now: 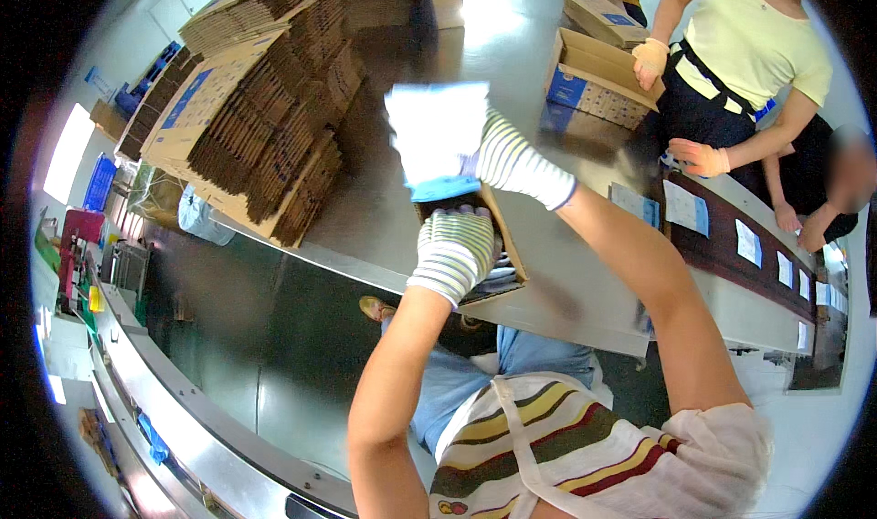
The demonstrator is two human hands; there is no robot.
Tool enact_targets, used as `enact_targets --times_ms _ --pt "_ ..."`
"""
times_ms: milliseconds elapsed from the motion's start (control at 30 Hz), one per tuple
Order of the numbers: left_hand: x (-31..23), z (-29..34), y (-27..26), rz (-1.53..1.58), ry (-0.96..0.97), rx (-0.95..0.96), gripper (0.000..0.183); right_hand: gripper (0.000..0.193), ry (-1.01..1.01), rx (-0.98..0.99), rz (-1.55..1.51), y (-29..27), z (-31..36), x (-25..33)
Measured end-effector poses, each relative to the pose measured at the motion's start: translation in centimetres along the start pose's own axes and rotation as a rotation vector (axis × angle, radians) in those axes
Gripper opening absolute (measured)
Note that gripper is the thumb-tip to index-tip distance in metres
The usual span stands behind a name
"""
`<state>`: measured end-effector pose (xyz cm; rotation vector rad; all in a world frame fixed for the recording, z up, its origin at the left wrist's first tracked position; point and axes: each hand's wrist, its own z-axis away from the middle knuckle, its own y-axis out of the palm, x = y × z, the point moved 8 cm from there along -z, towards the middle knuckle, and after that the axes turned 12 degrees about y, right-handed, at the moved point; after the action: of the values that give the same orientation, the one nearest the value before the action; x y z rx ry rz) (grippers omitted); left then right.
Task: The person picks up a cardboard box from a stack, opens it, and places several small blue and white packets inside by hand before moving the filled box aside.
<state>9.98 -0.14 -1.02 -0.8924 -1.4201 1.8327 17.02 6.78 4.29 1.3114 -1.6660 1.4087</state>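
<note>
My right hand, in a striped knit glove, is closed on the right side of a stack of flat white-and-blue packets. The stack is overexposed and hovers over the far end of an open cardboard box. My left hand, in a matching glove, is over the left side of that box. Its fingers are bent and close together, their tips hidden, so what they grip cannot be made out. More packets stand on edge in the box, to the right of my left hand.
Tall stacks of flattened cardboard boxes stand on the metal table at left. Across it, a co-worker's gloved hand touches another open box. At right, a dark conveyor belt carries spaced packets; another person works beside it.
</note>
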Motion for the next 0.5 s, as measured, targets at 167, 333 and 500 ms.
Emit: enact_targets --times_ms 167,333,500 --pt "-0.6 -0.4 -0.8 0.044 0.012 -0.078 0.037 0.081 0.003 -0.096 1.011 1.1 -0.1 -1.7" --pt "-0.4 0.0 -0.2 0.032 0.046 -0.076 0.038 0.077 -0.064 -0.29 0.546 -3.2 3.7 3.3" --pt "-1.2 -0.7 0.3 0.004 0.163 -0.066 0.038 0.043 -0.37 0.199 0.595 2.5 13.3 8.0"
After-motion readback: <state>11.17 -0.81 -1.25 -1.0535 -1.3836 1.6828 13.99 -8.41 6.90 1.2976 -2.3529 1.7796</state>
